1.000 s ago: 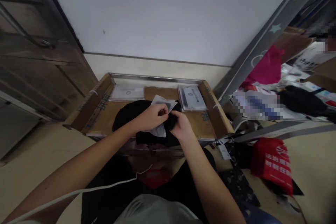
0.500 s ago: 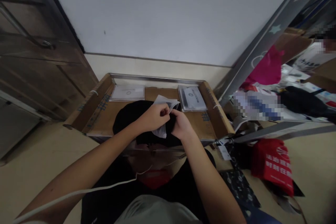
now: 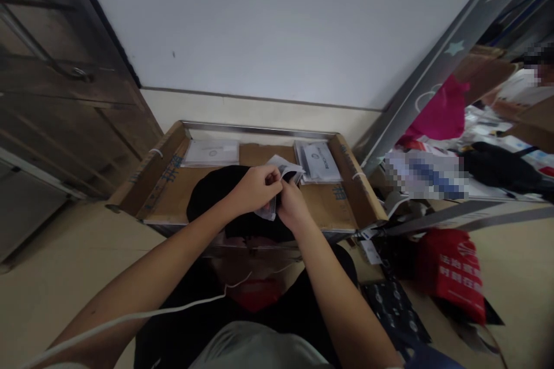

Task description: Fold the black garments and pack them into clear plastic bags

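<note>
With my left hand (image 3: 258,187) I pinch the translucent pouch (image 3: 289,168) between thumb and curled fingers. My right hand (image 3: 295,207) touches its edge; whether it grips, I can't tell.

On my head view, the item in hand is a thin plastic packet (image 3: 283,165), translucent and pale grey-white. It is retained between the left hand (image 3: 259,185) and the right hand (image 3: 295,205), with its middle concealed by the fingers. The upper portion extends past the fingertips and is bent, its edge curling toward the right. A dark area shows at this bend; I cannot resolve whether it is contents or a gap. The lower portion projects beneath the left hand, angled downward. Below the packet I observe a black, soft-looking item (image 3: 212,189), round-edged at left, lying across the cardboard tray (image 3: 331,216) at its near edge.
</note>
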Available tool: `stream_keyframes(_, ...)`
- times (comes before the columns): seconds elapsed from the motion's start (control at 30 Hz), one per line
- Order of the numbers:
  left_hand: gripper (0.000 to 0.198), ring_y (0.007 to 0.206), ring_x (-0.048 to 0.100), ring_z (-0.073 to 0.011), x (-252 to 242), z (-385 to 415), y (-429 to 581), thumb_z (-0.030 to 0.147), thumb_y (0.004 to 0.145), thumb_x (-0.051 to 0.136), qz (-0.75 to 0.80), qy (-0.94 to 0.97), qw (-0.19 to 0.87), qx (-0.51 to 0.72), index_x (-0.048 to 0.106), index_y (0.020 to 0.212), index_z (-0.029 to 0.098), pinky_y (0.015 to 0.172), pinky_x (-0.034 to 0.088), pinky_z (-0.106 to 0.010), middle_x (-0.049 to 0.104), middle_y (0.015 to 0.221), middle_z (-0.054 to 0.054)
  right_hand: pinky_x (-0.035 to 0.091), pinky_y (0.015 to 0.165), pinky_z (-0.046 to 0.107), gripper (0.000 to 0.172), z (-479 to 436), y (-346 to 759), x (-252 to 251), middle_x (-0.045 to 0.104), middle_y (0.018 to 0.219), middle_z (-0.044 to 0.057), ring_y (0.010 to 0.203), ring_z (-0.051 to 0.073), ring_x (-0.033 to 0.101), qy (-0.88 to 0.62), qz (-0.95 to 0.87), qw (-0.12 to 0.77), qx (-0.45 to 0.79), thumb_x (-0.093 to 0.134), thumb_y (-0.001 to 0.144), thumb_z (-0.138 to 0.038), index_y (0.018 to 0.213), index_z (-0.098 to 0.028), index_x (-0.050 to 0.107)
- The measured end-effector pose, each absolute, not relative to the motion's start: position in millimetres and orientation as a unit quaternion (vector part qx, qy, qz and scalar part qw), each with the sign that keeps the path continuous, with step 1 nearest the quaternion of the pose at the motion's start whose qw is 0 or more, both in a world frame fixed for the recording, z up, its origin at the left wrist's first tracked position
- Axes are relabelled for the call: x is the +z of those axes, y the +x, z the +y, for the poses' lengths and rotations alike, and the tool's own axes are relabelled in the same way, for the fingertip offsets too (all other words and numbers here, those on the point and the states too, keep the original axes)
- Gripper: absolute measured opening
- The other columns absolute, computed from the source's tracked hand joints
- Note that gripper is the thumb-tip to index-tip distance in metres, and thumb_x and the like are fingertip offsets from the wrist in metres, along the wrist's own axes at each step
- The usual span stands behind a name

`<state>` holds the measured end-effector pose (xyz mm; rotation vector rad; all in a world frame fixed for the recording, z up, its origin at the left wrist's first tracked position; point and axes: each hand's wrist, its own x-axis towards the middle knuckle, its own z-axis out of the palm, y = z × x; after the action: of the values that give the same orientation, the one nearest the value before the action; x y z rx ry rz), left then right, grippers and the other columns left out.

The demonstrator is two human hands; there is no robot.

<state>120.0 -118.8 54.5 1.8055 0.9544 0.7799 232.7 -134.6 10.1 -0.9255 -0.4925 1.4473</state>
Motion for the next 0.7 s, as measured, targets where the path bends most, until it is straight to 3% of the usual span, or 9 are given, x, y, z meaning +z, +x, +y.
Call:
stream_keyframes(0.1,0.002,0.045,0.048,-0.0102,53.2,-108.5,111.5,0.019,0.079,0.053,0.397,0.708,0.463,0.355,0.054,0.077,0.021,0.049,0.035,-0.024,0.050,0.055,0.006,0.058,0.079,0.033,0.019,-148.5,244.6,26.8,0.073,0.079,0.001,0.094,0.023,0.071,-0.392,-0.259,0.547,0.692,0.074,0.071,-0.029,0.086,-0.022,0.065)
stream_keyframes(0.17,0.004,0.052,0.048,-0.0101,54.5,-99.9,103.0,0.020,0.078,0.055,0.399,0.704,0.440,0.388,0.054,0.074,0.019,0.053,0.036,-0.024,0.050,0.060,0.005,0.056,0.088,0.034,0.019,-161.3,256.6,40.6,0.076,0.091,0.003,0.102,0.023,0.069,-0.406,-0.308,0.540,0.670,0.076,0.072,-0.029,0.089,-0.020,0.070)
stream_keyframes(0.33,0.014,0.064,0.048,-0.0125,66.2,-86.7,85.6,0.028,0.079,0.056,0.407,0.696,0.428,0.408,0.057,0.070,0.018,0.060,0.036,-0.026,0.052,0.066,0.002,0.046,0.110,0.046,0.029,-173.9,291.3,51.8,0.072,0.122,0.007,0.120,0.026,0.064,-0.453,-0.498,0.609,0.419,0.071,0.082,-0.027,0.110,-0.023,0.074)
stream_keyframes(0.4,0.016,0.069,0.051,-0.0139,71.6,-85.3,82.8,0.031,0.080,0.057,0.404,0.689,0.442,0.408,0.060,0.072,0.018,0.065,0.039,-0.027,0.057,0.071,0.001,0.042,0.115,0.049,0.053,-165.9,303.3,42.2,0.063,0.138,0.008,0.134,0.028,0.054,-0.468,-0.543,0.624,0.310,0.075,0.076,-0.024,0.128,-0.028,0.065)
stream_keyframes(0.47,0.015,0.073,0.053,-0.0148,75.6,-84.3,81.4,0.032,0.079,0.059,0.399,0.692,0.455,0.395,0.062,0.074,0.018,0.068,0.040,-0.028,0.060,0.074,0.001,0.038,0.118,0.050,0.079,-156.3,311.6,29.9,0.050,0.153,0.008,0.144,0.028,0.044,-0.458,-0.584,0.596,0.306,0.079,0.074,-0.023,0.146,-0.032,0.048)
stream_keyframes(0.57,0.015,0.072,0.055,-0.0153,77.8,-81.5,79.4,0.034,0.078,0.064,0.399,0.709,0.481,0.327,0.065,0.076,0.019,0.067,0.040,-0.027,0.061,0.073,0.001,0.041,0.116,0.050,0.097,-148.8,315.6,18.0,0.050,0.154,0.008,0.140,0.028,0.050,-0.414,-0.636,0.545,0.357,0.082,0.074,-0.028,0.157,-0.035,0.031)
stream_keyframes(0.63,0.015,0.071,0.057,-0.0156,76.8,-78.5,77.7,0.035,0.077,0.066,0.393,0.734,0.485,0.266,0.068,0.079,0.020,0.065,0.041,-0.027,0.063,0.074,0.001,0.046,0.111,0.048,0.084,-149.1,314.3,16.0,0.061,0.143,0.008,0.129,0.028,0.059,-0.404,-0.654,0.522,0.370,0.082,0.077,-0.032,0.151,-0.034,0.043)
stream_keyframes(0.7,0.015,0.070,0.058,-0.0160,74.2,-75.1,76.2,0.034,0.076,0.067,0.383,0.765,0.469,0.221,0.069,0.080,0.020,0.065,0.042,-0.028,0.065,0.075,0.000,0.051,0.103,0.044,0.053,-150.3,312.5,14.9,0.072,0.124,0.006,0.115,0.027,0.066,-0.426,-0.654,0.511,0.360,0.079,0.080,-0.036,0.131,-0.030,0.065)
